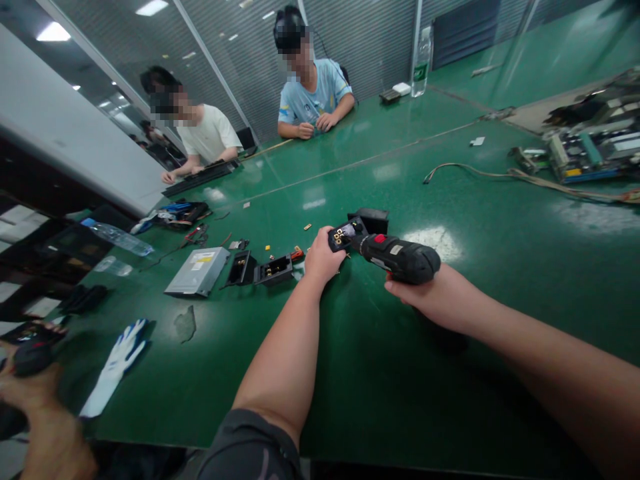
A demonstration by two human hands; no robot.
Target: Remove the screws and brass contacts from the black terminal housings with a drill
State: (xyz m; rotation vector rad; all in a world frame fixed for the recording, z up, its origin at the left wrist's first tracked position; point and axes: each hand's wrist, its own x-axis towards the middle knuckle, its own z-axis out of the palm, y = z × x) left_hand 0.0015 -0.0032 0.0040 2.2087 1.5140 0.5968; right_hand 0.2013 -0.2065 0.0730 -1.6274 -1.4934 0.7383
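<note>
Right grip (435, 300): closed around the drill (403, 257). Left grip (324, 259): clasping the box (342, 235), forward-left of the right grip, at the drill's nose. Apparent step: screw work. Next move calls for bit alignment and a steady box.

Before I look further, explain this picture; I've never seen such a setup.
There is no machine: these are a person's two bare hands, seen from a camera on that person's head, looking forward and down. The right hand holds a drill, its tip pointed at a black part that the left hand holds. On the green table, a silver box and a glove lie to the left; a circuit board lies at far right. Two people are opposite; another person's arm shows at lower left.
</note>
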